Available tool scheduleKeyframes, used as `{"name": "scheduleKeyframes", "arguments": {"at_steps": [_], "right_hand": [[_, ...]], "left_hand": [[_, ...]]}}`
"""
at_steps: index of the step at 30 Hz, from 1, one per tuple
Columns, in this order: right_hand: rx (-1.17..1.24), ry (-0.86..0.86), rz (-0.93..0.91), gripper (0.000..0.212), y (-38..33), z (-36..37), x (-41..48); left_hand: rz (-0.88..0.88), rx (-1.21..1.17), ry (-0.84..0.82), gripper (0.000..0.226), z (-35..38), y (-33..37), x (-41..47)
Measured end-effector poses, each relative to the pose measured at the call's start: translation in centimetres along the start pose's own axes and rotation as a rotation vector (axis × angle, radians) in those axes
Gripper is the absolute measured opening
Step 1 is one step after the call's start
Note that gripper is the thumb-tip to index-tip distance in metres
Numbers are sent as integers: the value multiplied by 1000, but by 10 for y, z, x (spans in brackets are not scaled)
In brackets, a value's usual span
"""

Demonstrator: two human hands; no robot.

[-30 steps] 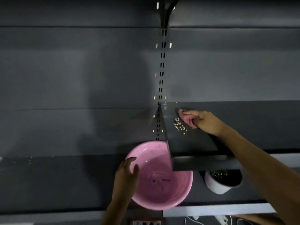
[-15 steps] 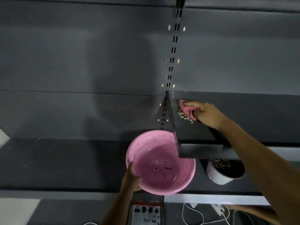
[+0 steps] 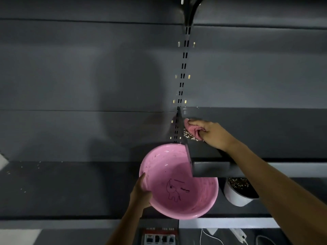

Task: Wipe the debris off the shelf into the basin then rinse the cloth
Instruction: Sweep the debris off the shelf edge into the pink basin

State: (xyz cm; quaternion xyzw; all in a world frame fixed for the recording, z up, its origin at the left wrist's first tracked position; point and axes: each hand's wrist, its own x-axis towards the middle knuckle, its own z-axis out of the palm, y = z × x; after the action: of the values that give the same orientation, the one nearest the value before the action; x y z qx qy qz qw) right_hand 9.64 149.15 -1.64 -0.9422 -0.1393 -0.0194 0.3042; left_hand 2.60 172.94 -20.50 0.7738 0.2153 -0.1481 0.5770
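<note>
Head camera view, looking forward and down at a dark grey shelf fixed to a slotted wall upright. On its top, the right hand pinches a bunched pink cloth between thumb and fingers, pressed flat beside a small heap of pale grain-like debris right at the shelf's left edge. Below that edge, the left hand grips the near-left rim of a pink plastic basin, thumb inside. A white pot holding similar grains sits under the shelf, to the right. To finish the sweep well, the cloth likely needs one firm, low push leftward, with the basin kept tucked under the edge so nothing scatters.
</note>
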Motion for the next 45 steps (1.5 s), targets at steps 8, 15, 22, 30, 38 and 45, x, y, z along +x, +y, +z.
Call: {"name": "scheduleKeyframes", "arguments": {"at_steps": [8,15,22,30,38,45], "right_hand": [[17,-21,-85,52,-27,22,0],[341,76,-141,34,-36,-18,-17],[-100,57,272,45,52,-75,-62],[-126,-118,-109,40,4,-14,-49],[120,-95,-188,62,-50,21,-35],[-64,385,209,29,44,-50,0]], "left_hand": [[13,-119,-35,78,-2,33,-20],[42,-144,-97,81,-3,51,-31],[33,-149,-106,79,-5,54,-35],[60,-140,-116,78,-6,60,-40],[80,-164,-109,73,-14,60,-44],[126,-172,-69,51,-27,61,-44]]}}
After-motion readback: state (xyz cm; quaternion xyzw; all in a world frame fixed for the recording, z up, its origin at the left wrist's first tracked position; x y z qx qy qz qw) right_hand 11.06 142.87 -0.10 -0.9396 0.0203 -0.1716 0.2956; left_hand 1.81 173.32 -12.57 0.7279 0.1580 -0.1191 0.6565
